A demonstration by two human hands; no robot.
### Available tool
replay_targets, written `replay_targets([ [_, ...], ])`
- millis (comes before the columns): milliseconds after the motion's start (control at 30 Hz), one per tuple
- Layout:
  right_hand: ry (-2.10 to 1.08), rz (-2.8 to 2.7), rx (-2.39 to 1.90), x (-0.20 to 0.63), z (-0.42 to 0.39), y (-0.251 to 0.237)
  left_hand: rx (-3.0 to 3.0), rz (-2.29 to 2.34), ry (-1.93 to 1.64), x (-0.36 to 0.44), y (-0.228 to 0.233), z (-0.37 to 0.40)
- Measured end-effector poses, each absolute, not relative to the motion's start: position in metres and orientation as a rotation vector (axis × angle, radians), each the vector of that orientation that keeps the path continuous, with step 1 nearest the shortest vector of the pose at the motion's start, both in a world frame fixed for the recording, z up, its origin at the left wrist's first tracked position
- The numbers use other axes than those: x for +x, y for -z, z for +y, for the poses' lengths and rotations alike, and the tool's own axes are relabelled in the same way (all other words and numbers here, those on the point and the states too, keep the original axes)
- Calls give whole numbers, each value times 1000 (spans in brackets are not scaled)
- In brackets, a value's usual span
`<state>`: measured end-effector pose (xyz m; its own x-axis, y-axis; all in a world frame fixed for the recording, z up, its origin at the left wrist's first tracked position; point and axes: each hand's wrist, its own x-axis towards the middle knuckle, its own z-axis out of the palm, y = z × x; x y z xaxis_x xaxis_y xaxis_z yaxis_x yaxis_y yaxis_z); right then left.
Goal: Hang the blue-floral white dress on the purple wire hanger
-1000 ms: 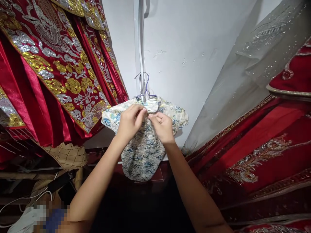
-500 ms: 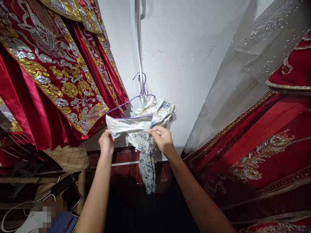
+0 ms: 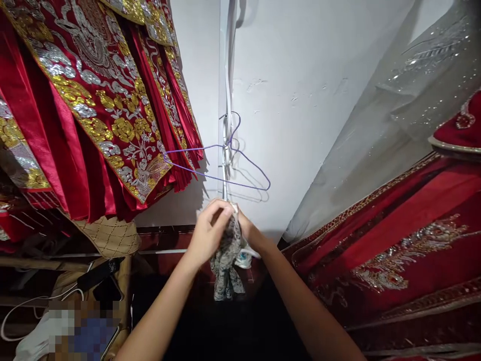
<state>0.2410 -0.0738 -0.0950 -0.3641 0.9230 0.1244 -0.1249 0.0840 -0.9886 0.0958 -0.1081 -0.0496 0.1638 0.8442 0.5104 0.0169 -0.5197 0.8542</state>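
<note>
From the head camera, looking forward and down: two bare hands meet in front of the wearer, with a patterned garment point(image 3: 227, 260) bunched between them and hanging below in gray-white folds. The left hand point(image 3: 208, 230) has its thumb and forefinger curled together on the cloth near the top of the bunch. The right hand point(image 3: 250, 231) lies close against the other side of the cloth; its fingertips are hidden, so whether it grips cannot be told. A pale bit of fabric with a touch of blue shows just beside the right wrist, probably part of the same garment. Above both hands, a purple wire hanger point(image 3: 240, 185) hangs bare and tilted in front of a white wall point(image 3: 293, 65), its hook up by a pale vertical strip point(image 3: 227, 60). To the left of the hands and above them is a red skirt point(image 3: 124, 129) with gold and silver embroidery; to their right, sheer sparkling cloth point(image 3: 372, 135) and, lower, a red gown point(image 3: 413, 215) with beading. Left of the left hand and near its level, a tan quilted cloth point(image 3: 107, 238) hangs down. The step in hand appears to be handling the garment clear of the hanger, gathering its top edge; the next move seems to call for a firm hold by both hands, so the loose folds do not slip.
</note>
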Motion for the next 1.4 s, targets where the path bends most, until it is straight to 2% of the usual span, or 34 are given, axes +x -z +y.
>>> replay_targets([
  [167, -1890, -1234, -565, 231, -83, 75, 2040, 876, -1339, 87, 34, -116],
  [300, -2010, -1419, -546, 236, -87, 55, 2033, 932, -1213, 61, 40, -104],
  [367, -1917, -1627, -633, 243, -81, 42, 1979, 866, -940, 49, 50, -101],
  [467, -1317, -1831, -785, 257, -58, 25, 1957, 856, -551, 31, 68, -101],
  [533, -839, -1766, -831, 263, -32, 22, 2024, 1018, -501, 22, 76, -104],
  [600, -603, -1647, -870, 264, -2, 28, 2108, 1175, -540, 15, 74, -107],
  [800, -748, -1765, -1088, 256, 55, 73, 2274, 1326, -543, 6, 53, -112],
  [900, -648, -1769, -1161, 276, 47, 86, 2294, 1444, -495, -11, 60, -106],
  [1033, -499, -1827, -1152, 317, 15, 80, 2322, 1535, -351, -36, 69, -90],
  [1200, -484, -1816, -1113, 339, -16, 58, 2526, 1507, -662, -28, 33, -61],
  [1300, -573, -1742, -1072, 335, -24, 54, 2574, 1587, -731, -10, 3, -41],
  [1400, -691, -1703, -1039, 324, -30, 58, 2665, 1444, -831, 15, -15, -24],
])
